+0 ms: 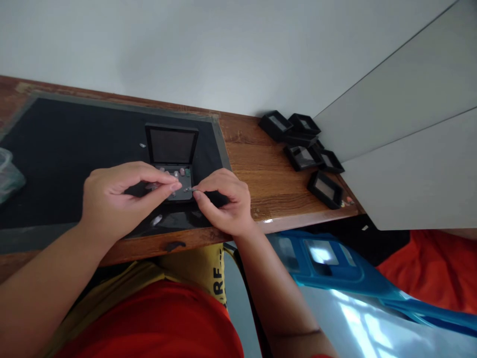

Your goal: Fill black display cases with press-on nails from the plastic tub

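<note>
A small black box [172, 144] stands on the dark mat with its clear-windowed lid raised. Small coloured stones [185, 172], some pink and one green, sit along the back of its grey inside. Over the box's left side, my left hand [122, 196] pinches thumb and forefinger together; what is between them is too small to name. My right hand [225, 199] is at the box's right edge, its thumb and forefinger closed on a tiny silvery piece [189, 189]. In front of the box lies a small clear packet [156, 220].
Several black window-lidded boxes [303, 156] are piled at the table's right, against the white panel. A clear plastic bag [10, 179] is at the mat's left edge. Below right are a blue plastic chair [335, 263] and another person's red clothing [436, 268].
</note>
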Motion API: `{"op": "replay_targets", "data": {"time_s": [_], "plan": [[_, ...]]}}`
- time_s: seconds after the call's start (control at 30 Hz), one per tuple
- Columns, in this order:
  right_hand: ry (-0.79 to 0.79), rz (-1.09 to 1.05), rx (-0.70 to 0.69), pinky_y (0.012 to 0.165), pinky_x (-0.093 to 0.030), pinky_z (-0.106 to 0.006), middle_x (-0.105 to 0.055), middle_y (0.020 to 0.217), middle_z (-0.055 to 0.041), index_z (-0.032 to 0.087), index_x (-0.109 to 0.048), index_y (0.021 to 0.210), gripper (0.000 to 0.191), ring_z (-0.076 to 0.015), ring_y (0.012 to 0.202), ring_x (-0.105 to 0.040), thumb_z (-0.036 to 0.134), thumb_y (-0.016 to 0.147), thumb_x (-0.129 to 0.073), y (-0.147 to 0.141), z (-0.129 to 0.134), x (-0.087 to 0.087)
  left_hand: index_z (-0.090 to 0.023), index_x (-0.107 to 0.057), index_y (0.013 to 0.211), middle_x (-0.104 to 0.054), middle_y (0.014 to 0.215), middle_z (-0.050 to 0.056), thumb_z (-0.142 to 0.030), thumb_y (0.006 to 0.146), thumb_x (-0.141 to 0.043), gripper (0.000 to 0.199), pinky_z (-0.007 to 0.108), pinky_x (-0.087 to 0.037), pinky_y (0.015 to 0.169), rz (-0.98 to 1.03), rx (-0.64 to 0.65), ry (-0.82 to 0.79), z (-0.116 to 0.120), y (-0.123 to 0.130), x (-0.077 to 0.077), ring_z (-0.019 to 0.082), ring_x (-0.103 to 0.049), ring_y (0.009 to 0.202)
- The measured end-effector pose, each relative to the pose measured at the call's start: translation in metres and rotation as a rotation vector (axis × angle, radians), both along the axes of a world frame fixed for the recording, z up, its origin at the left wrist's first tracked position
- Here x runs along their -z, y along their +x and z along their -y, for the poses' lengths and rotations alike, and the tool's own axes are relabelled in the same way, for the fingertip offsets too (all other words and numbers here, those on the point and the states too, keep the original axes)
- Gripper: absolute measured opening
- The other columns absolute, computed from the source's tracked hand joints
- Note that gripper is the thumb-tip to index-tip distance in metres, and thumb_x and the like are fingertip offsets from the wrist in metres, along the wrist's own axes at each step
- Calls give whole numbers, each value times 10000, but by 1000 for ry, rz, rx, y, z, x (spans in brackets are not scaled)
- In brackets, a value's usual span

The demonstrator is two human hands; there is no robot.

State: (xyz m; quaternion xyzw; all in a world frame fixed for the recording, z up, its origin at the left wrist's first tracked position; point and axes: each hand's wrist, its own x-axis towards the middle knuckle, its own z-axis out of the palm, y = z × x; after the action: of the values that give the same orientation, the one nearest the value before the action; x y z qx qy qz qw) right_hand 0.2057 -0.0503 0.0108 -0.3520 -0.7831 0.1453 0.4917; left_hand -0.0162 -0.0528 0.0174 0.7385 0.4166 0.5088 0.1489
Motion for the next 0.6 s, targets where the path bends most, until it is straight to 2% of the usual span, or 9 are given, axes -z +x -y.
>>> {"op": "replay_targets", "data": {"time_s": [0.17, 0.33, 0.6], "plan": [[-14, 75, 119, 780, -556, -349, -813, 820, -12, 230, -763, 823, 129, -159, 746, -734, 221, 935, -700, 0, -1, 3, -378, -799, 918, -841, 948, -109, -324, 946, -781, 63, 376, -682, 741, 1, -112, 7, -1, -3, -2, 177, -810, 850], [-5, 184, 183, 744, -536, -353, -802, 828, -24, 242, -802, 835, 120, -175, 746, -691, 256, 921, -721, -3, -1, 6, -387, -812, 949, -842, 978, -110, -301, 924, -807, 89, 380, -685, 753, 19, -159, 27, -3, -3, 0, 195, -817, 882], [100, 298, 185, 741, -518, -357, -794, 863, -37, 230, -781, 843, 131, -186, 775, -644, 227, 939, -693, -12, -2, 6, -391, -829, 937, -841, 890, -82, -395, 935, -786, 43, 361, -612, 567, -5, -206, 26, -5, -4, 0, 196, -795, 708]]}}
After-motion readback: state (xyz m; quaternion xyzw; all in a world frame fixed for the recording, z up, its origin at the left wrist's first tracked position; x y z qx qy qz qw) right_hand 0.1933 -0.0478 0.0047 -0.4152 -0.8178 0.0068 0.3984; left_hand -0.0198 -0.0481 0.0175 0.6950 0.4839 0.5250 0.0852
